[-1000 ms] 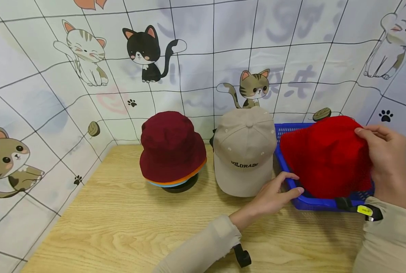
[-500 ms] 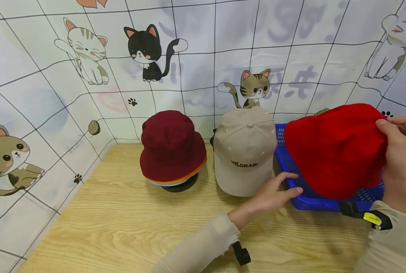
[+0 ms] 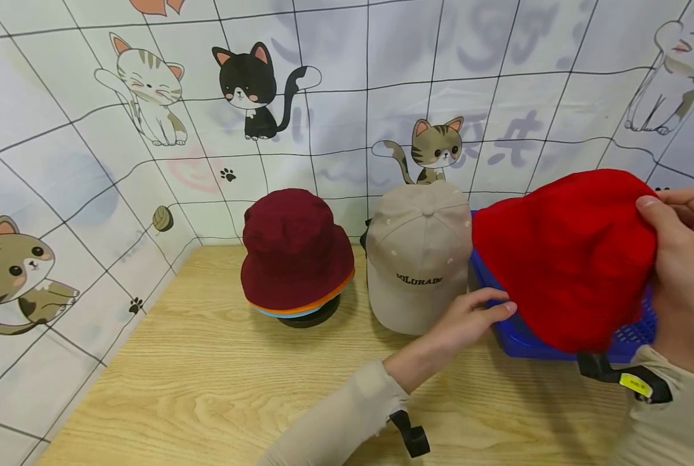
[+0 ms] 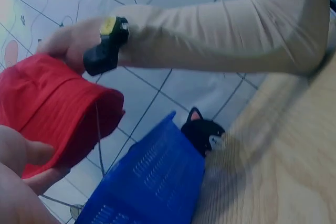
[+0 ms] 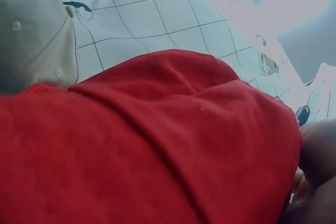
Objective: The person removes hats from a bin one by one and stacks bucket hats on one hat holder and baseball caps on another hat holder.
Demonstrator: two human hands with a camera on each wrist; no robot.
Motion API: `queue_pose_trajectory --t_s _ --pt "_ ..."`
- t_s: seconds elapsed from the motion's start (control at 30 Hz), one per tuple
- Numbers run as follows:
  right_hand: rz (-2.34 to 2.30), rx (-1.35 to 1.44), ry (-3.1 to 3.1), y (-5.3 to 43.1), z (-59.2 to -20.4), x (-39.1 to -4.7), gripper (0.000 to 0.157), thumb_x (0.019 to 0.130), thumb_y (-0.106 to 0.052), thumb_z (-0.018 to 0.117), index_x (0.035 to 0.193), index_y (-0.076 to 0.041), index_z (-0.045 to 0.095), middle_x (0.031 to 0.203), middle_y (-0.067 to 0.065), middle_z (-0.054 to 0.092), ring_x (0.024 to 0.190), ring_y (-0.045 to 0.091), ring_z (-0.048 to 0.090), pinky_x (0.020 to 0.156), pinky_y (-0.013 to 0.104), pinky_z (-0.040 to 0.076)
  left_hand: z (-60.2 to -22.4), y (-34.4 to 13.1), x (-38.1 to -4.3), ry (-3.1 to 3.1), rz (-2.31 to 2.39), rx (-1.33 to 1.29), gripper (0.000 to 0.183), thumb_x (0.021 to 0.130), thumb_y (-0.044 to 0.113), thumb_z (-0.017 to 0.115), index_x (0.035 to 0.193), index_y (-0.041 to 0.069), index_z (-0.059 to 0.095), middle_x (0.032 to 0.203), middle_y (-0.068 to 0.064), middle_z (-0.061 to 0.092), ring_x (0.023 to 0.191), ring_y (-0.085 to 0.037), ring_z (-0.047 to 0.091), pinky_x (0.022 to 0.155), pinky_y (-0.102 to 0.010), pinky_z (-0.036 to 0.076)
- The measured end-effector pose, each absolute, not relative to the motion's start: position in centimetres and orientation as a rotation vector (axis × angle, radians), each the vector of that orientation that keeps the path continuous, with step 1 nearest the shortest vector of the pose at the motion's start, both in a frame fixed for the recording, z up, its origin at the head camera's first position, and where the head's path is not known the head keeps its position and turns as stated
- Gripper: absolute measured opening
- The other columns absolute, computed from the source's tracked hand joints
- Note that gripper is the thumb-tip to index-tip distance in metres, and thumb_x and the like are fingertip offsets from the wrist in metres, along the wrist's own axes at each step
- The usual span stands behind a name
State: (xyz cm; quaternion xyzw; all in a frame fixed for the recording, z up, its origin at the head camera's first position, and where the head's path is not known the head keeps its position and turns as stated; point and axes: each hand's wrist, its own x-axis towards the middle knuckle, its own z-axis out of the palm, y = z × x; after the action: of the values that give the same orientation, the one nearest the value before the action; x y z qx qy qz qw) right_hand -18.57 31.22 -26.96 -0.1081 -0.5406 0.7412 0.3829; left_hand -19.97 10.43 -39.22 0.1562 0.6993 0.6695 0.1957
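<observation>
My right hand [image 3: 687, 259] pinches the crown of a red bucket hat [image 3: 574, 259] between thumb and fingers, above the right part of a blue plastic basket [image 3: 533, 346]. The hat tilts with its brim toward my left hand [image 3: 460, 323]. Thumb and forefinger of that left hand extend right at the brim's edge, a small gap between them. In the left wrist view, the left thumb [image 4: 39, 152] overlaps the red hat [image 4: 47, 103], whose dark inside faces the basket [image 4: 152, 177]. Red cloth fills most of the right wrist view.
Left of the basket stands a beige cap [image 3: 419, 259] lettered COLORADO. Further left, a maroon bucket hat [image 3: 294, 252] sits on others with orange and light blue edges, over a dark round base [image 3: 309, 317]. A cat-print sheet [image 3: 335, 97] backs the wooden table [image 3: 207, 388].
My right hand has raised the red hat from inside the basket, first rightward, then nearer my left hand. The left thumb and forefinger have drawn closer together at the brim.
</observation>
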Motion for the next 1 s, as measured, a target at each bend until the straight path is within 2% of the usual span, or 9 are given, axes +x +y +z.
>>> queue_pose_trajectory --t_s 0.1,0.3,0.4,0.5,0.6,0.63,0.73,0.83,1.0 --pt "1.917 -0.271 -1.394 31.2 -27.0 -18.5 0.005 0.093 -0.007 0.075 0.097 -0.009 0.075 0.093 -0.001 0.063 0.084 0.010 0.058 0.057 0.012 0.052 -38.9 10.4 -19.5 1.938 1.930 0.363 0.020 0.097 0.027 0.072 0.116 0.022 0.077 0.097 0.018 0.063 0.078 -0.004 0.049 0.070 -0.022 0.040" --pt "1.845 -0.286 -1.632 31.8 -27.5 -18.4 0.004 0.096 -0.014 0.073 0.098 -0.017 0.074 0.090 -0.009 0.066 0.076 0.003 0.060 0.056 0.010 0.050 -38.4 10.4 -19.0 1.874 2.095 0.249 0.011 0.093 0.019 0.076 0.098 0.010 0.076 0.083 0.014 0.060 0.073 -0.005 0.047 0.066 -0.022 0.038" --pt "1.757 -0.275 -1.823 32.0 -27.8 -18.3 0.005 0.099 -0.019 0.070 0.100 -0.023 0.073 0.092 -0.015 0.065 0.080 0.001 0.058 0.059 0.007 0.050 -38.3 10.3 -19.0 1.778 2.191 0.203 0.007 0.094 0.015 0.074 0.091 0.009 0.071 0.086 0.011 0.064 0.080 -0.006 0.062 0.067 -0.019 0.045" --pt "1.719 -0.228 -1.986 32.4 -28.0 -18.4 0.011 0.101 -0.018 0.066 0.098 -0.026 0.073 0.088 -0.019 0.066 0.079 0.000 0.059 0.061 0.007 0.049 -38.5 10.3 -19.1 1.566 2.286 0.163 0.009 0.097 0.011 0.069 0.089 0.010 0.065 0.087 0.004 0.067 0.077 -0.015 0.069 0.076 -0.029 0.061" --pt "1.689 -0.157 -2.174 33.2 -28.5 -18.6 0.019 0.105 -0.018 0.059 0.096 -0.031 0.070 0.083 -0.023 0.065 0.073 -0.002 0.059 0.062 0.009 0.048 -38.6 10.2 -19.2 1.414 2.308 0.127 0.009 0.100 0.014 0.063 0.092 0.013 0.060 0.089 -0.003 0.072 0.070 -0.017 0.069 0.086 -0.046 0.063" --pt "1.647 -0.136 -2.247 33.5 -28.7 -18.7 0.021 0.106 -0.019 0.056 0.097 -0.033 0.069 0.083 -0.024 0.065 0.073 -0.002 0.058 0.062 0.009 0.048 -38.7 10.1 -19.1 1.402 2.302 0.108 0.008 0.101 0.016 0.062 0.094 0.013 0.059 0.089 -0.004 0.072 0.069 -0.018 0.069 0.085 -0.047 0.063" --pt "1.562 -0.065 -2.365 34.3 -29.3 -19.1 0.024 0.108 -0.020 0.052 0.098 -0.037 0.066 0.083 -0.026 0.064 0.072 -0.001 0.057 0.063 0.012 0.047 -38.6 10.2 -19.0 1.402 2.301 0.073 0.009 0.101 0.020 0.060 0.094 0.014 0.058 0.083 -0.004 0.072 0.063 -0.018 0.067 0.071 -0.037 0.063" --pt "1.571 -0.033 -2.362 35.1 -29.7 -19.4 0.025 0.108 -0.018 0.052 0.098 -0.037 0.066 0.083 -0.025 0.065 0.070 0.000 0.058 0.063 0.012 0.046 -38.6 10.4 -18.9 1.400 2.327 0.052 0.010 0.100 0.020 0.058 0.092 0.015 0.056 0.076 -0.004 0.068 0.059 -0.017 0.064 0.058 -0.027 0.055" --pt "1.560 -0.147 -2.396 36.4 -30.4 -19.8 0.016 0.109 -0.037 0.050 0.106 -0.037 0.066 0.089 -0.026 0.061 0.083 -0.002 0.055 0.066 0.011 0.046 -38.5 10.7 -18.8 1.416 2.384 -0.018 0.011 0.098 0.018 0.055 0.088 0.016 0.054 0.069 -0.004 0.065 0.053 -0.016 0.058 0.051 -0.022 0.047"
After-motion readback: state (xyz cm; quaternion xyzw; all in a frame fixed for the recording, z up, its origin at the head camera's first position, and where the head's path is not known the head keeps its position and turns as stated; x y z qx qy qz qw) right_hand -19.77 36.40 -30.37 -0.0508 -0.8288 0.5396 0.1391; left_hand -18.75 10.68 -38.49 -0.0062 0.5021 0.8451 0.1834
